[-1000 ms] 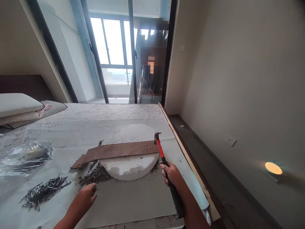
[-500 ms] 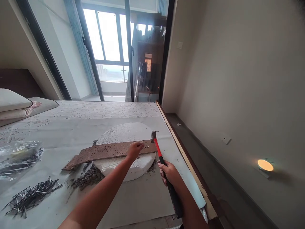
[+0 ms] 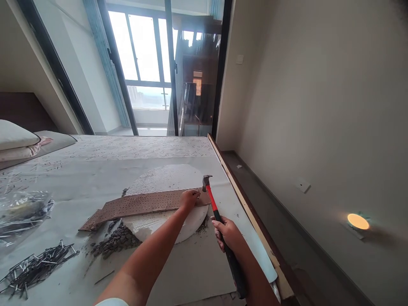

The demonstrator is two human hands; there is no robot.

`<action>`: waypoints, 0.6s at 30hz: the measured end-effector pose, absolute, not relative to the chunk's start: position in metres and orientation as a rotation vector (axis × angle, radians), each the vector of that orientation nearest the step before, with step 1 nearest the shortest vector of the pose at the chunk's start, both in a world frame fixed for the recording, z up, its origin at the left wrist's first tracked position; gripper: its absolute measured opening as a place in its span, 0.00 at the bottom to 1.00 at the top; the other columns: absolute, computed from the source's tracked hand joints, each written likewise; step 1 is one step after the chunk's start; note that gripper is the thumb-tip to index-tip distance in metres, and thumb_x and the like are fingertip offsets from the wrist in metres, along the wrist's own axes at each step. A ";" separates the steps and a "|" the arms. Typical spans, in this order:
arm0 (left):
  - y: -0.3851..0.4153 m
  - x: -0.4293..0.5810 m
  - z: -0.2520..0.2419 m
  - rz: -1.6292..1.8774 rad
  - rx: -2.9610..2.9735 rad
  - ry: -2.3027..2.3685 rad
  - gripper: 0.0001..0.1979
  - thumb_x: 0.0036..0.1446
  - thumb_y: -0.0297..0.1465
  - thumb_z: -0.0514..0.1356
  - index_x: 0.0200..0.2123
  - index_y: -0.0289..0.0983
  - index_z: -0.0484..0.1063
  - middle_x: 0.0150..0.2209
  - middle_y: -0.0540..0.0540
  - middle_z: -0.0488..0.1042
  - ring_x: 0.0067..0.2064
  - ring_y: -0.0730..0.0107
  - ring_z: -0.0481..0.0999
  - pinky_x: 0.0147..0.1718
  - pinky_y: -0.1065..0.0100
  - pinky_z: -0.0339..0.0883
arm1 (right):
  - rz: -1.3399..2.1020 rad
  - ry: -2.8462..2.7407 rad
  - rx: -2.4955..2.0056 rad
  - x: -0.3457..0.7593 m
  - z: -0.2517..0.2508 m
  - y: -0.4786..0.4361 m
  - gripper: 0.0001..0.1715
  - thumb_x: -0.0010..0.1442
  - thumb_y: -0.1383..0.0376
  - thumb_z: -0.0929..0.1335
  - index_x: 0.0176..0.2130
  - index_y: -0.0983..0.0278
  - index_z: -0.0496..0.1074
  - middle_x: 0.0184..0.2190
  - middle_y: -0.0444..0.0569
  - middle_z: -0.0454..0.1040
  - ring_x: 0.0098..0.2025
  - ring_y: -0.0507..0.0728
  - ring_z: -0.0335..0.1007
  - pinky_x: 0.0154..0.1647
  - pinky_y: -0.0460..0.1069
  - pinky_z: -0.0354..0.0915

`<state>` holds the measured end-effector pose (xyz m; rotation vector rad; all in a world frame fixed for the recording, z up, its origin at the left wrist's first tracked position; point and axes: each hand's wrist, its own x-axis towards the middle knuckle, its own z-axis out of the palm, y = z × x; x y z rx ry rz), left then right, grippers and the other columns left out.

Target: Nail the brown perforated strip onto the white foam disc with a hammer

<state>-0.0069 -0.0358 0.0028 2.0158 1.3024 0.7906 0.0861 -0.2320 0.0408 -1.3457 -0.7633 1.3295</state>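
My left hand (image 3: 190, 199) is closed in a pinch near the right end of a brown board (image 3: 143, 202) dotted with small holes. A thin nail (image 3: 198, 194) shows at its fingertips, over the board. My right hand (image 3: 227, 231) is wrapped round the black grip of a claw hammer (image 3: 212, 199) with a red neck. The hammer's steel head is raised by the board's right end, just right of my left fingers. Beneath the board lies a round white slab (image 3: 168, 176) with a rough surface.
Loose nails (image 3: 38, 267) are heaped at the left, below a clear plastic bag (image 3: 24, 212). Grey rubble (image 3: 116, 242) lies by the slab. One single nail (image 3: 104, 277) rests near my left forearm. A wooden edge (image 3: 245, 199) borders the covered surface on the right.
My left hand has shifted right along the board, closer to the hammer head. My right hand and the hammer have hardly moved. A single nail beside my left forearm has come into view.
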 end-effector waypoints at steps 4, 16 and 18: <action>-0.036 -0.006 0.002 0.751 2.089 1.316 0.15 0.52 0.36 0.54 0.20 0.35 0.74 0.21 0.44 0.74 0.29 0.64 0.72 0.28 0.69 0.57 | 1.330 -0.774 -1.363 0.086 0.042 -0.232 0.30 0.45 0.51 0.66 0.43 0.66 0.62 0.13 0.32 0.57 0.09 0.47 0.51 0.08 0.44 0.49; -0.039 -0.004 -0.003 0.850 2.200 1.302 0.13 0.53 0.33 0.55 0.21 0.37 0.75 0.29 0.42 0.76 0.35 0.61 0.73 0.33 0.66 0.58 | 1.211 -0.891 -1.389 0.080 0.064 -0.242 0.26 0.49 0.53 0.64 0.43 0.66 0.63 0.13 0.32 0.57 0.09 0.46 0.50 0.09 0.44 0.50; -0.041 -0.003 -0.001 0.835 2.197 1.312 0.13 0.53 0.34 0.55 0.21 0.37 0.74 0.28 0.42 0.76 0.35 0.61 0.72 0.33 0.66 0.57 | 1.207 -0.910 -1.395 0.079 0.066 -0.243 0.24 0.51 0.53 0.64 0.44 0.65 0.63 0.13 0.32 0.57 0.09 0.46 0.50 0.09 0.44 0.51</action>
